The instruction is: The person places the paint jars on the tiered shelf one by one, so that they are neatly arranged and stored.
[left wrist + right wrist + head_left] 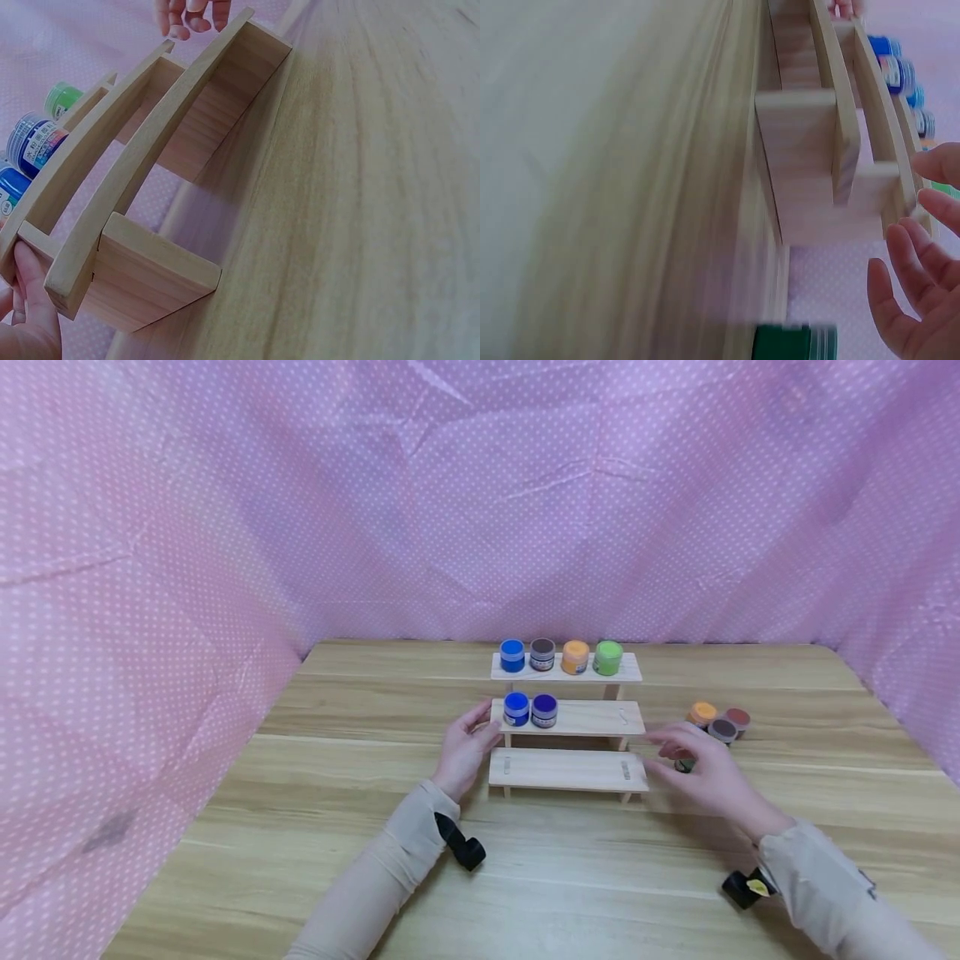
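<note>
A three-step wooden shelf [567, 770] stands mid-table. Its top step carries a blue jar [512, 655], a dark brown jar [542, 653], an orange jar [575, 657] and a green jar [607, 657]. On the middle step stand a blue jar [516, 708] and a purple jar [544, 711]; the bottom step is bare. My left hand [483, 732] rests against the shelf's left end, and its thumb [34, 289] lies on the plank end. My right hand [663, 752] hovers by the right end with fingers [911, 262] spread, holding nothing. A dark green jar [684, 766] sits just beneath that hand.
Three loose jars stand on the table right of the shelf: orange [702, 713], brown [722, 729] and reddish brown [738, 718]. Pink dotted cloth [225, 568] walls in the wooden table [337, 860] at the back and both sides.
</note>
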A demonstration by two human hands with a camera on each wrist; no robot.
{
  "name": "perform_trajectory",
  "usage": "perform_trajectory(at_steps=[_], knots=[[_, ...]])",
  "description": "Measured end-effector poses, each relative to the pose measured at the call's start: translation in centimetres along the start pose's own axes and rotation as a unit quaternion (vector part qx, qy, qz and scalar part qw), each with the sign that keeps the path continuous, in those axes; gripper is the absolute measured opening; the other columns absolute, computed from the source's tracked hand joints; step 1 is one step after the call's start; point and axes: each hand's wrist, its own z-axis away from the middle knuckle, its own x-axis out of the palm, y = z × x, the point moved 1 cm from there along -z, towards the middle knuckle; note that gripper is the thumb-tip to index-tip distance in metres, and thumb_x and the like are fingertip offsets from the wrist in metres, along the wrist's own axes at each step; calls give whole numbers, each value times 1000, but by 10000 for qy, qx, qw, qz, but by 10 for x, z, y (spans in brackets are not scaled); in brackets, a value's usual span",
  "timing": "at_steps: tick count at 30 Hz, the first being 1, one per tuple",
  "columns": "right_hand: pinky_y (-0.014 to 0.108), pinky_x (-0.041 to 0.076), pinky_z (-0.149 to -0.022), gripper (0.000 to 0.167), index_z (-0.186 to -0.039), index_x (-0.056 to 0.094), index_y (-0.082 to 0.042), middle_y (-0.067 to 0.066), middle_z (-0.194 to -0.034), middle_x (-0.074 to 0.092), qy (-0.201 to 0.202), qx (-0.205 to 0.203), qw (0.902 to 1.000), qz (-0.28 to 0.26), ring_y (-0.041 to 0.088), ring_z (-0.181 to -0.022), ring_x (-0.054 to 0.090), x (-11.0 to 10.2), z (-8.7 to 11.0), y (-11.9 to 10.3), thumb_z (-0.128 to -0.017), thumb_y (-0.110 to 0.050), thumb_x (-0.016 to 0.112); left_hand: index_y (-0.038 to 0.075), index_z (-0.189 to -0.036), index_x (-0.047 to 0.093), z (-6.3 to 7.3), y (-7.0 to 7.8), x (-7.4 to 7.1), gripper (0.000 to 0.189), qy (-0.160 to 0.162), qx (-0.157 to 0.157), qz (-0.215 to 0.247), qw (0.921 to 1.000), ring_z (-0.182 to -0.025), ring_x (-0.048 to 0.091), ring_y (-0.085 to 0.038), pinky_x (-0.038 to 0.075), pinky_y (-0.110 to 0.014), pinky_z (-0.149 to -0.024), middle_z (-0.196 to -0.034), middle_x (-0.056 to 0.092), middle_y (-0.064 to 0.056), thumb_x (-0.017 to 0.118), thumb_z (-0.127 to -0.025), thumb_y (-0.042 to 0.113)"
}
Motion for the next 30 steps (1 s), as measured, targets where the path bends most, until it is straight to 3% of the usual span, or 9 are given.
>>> perform_trajectory(at_steps=[4,9,20,24,27,30], knots=[[6,47,-72,38,-105,65,3,16,-101,63,104,154,9998,21,-3,-80,56,-9,5,9,-69,7,77,-2,-138,44,0,-1,1,48,12,11,-44,10000,-96,56,-13,53,-29,-91,-118,52,-16,56,-92,-2],[4,46,-73,34,-103,66,4,16,-100,61,203,391,9990,-27,-5,-80,56,-16,7,16,-71,8,76,-2,-137,45,-1,-2,-1,47,58,53,-55,10000,-94,56,-12,53,-30,-91,-117,52,-16,55,-92,-2],[3,42,-72,40,-112,64,2,17,-104,61,107,834,9949,555,-14,-87,44,-35,14,32,-74,1,76,-2,-137,45,-1,0,0,47,80,25,-42,10000,-93,57,-12,53,-29,-90,-116,53,-15,56,-91,-2],[13,47,-70,42,-114,63,2,20,-104,61,-139,1051,9904,888,6,-90,52,-41,15,34,-75,-6,77,-3,-137,44,0,1,0,47,50,65,-61,9999,-91,56,-11,54,-27,-88,-116,53,-17,55,-92,-3],[34,55,-73,43,-115,61,3,23,-107,59,-368,1218,9869,995,29,-91,57,-43,17,33,-78,-11,76,-2,-137,44,0,1,0,47,32,55,-50,10000,-92,56,-11,54,-26,-89,-118,53,-17,55,-92,-3],[53,53,-71,45,-117,59,4,28,-110,57,-551,1357,9839,1025,41,-90,58,-43,19,32,-79,-15,75,-2,-138,44,0,1,0,47,24,35,-86,10000,-94,57,-12,53,-28,-91,-121,52,-18,55,-92,-2]])
